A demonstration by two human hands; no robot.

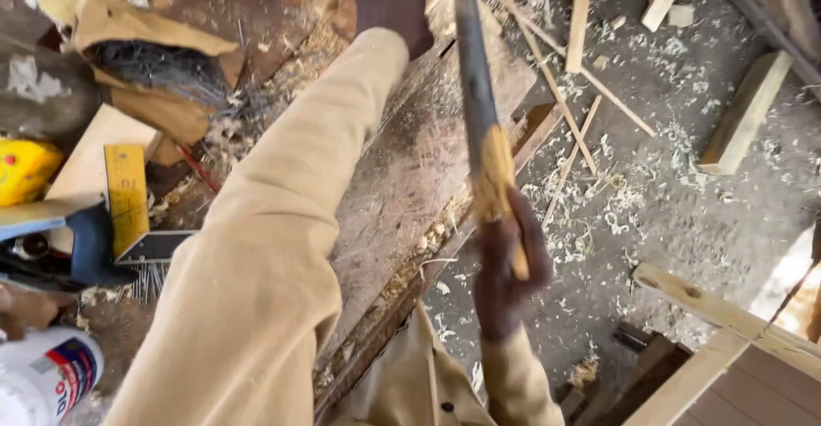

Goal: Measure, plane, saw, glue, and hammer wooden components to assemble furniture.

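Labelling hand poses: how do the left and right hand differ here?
The left hand is stretched far forward, pressed flat on the worn workbench; the right hand is drawn back near the body, raised off it. The left hand holds nothing that shows; the right hand's grip is closed round the yellow-handled tool, whose dark blade points away. Both come out of tan sleeves.

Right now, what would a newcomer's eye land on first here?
The saw running up the middle of the view, its wooden handle gripped by the right hand. Next, the long tan sleeve stretching to the left hand, which presses on the worn plank at top centre. Wood shavings and offcut strips litter the floor to the right.
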